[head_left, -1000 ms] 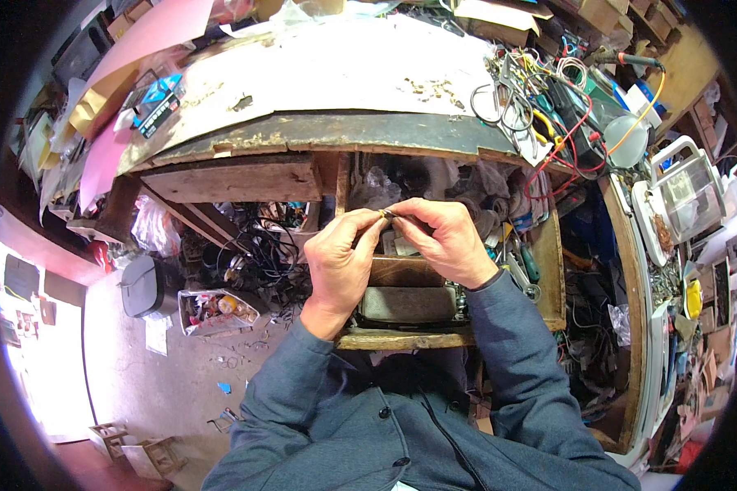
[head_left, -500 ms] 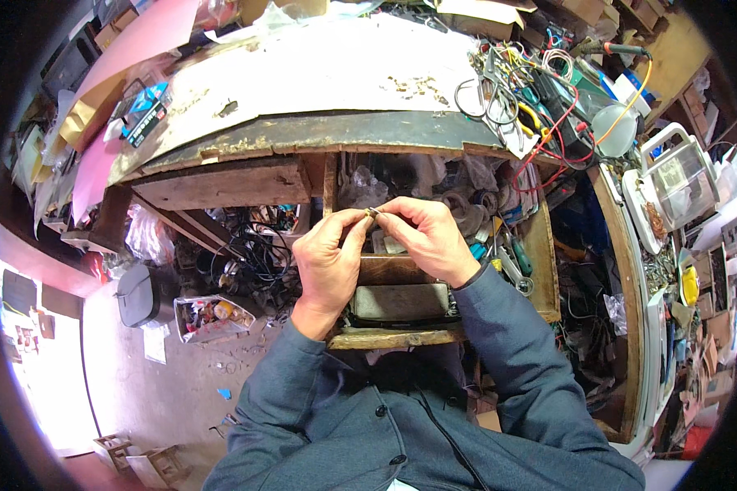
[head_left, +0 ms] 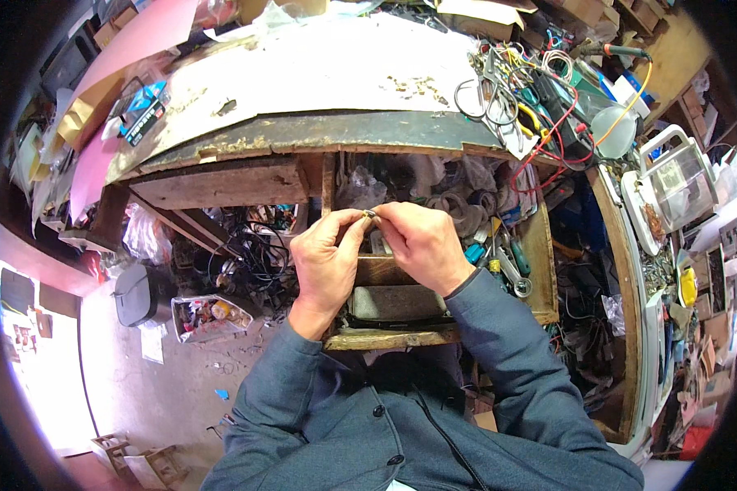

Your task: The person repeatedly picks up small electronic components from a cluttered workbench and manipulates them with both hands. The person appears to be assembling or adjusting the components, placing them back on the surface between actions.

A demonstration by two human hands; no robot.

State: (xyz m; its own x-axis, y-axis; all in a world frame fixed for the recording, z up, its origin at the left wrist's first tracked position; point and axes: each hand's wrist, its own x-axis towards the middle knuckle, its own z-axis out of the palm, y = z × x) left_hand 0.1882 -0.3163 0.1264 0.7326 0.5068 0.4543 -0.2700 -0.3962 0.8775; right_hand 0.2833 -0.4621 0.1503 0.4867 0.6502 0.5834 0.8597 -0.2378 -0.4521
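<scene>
A small dark piece with a metallic glint [head_left: 370, 213] sits between the fingertips of both hands; it is too small to name. My left hand [head_left: 327, 260] pinches it from the left between thumb and forefinger. From the other side my right hand [head_left: 422, 243] pinches it too, its other fingers curled in. Both hands are raised over an open wooden drawer [head_left: 397, 337]. In the drawer lies a grey oblong block [head_left: 400, 303], just below the hands, and hand tools such as a steel wrench [head_left: 512, 274] lie at its right.
Beyond stands a workbench [head_left: 368, 131] covered in white sheet. Scissors [head_left: 491, 94], pliers [head_left: 532, 119] and red test leads [head_left: 549, 155] crowd its right end. A soldering iron [head_left: 626, 51] lies farther back. A bin of scraps [head_left: 213, 317] and a dark container [head_left: 142, 295] stand at left.
My right hand has rolled slightly, its back turning more upward and its wrist shifting a little left and down. Both hands still pinch the small piece.
</scene>
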